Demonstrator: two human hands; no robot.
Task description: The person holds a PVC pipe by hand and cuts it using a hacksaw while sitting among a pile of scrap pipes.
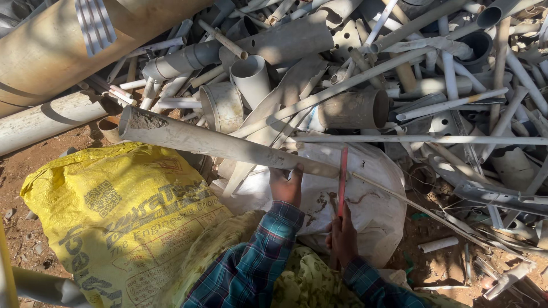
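we find the left hand (pixel 285 185) gripping the long grey pipe (pixel 228 145) while the right hand (pixel 342 236), closed on a red saw blade (pixel 342 179), sets it across the pipe; cutting appears under way and calls for steady strokes.

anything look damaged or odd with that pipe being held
The long grey pipe has soil packed in its open left end. The left hand grips it while the right hand sets a red blade across it.
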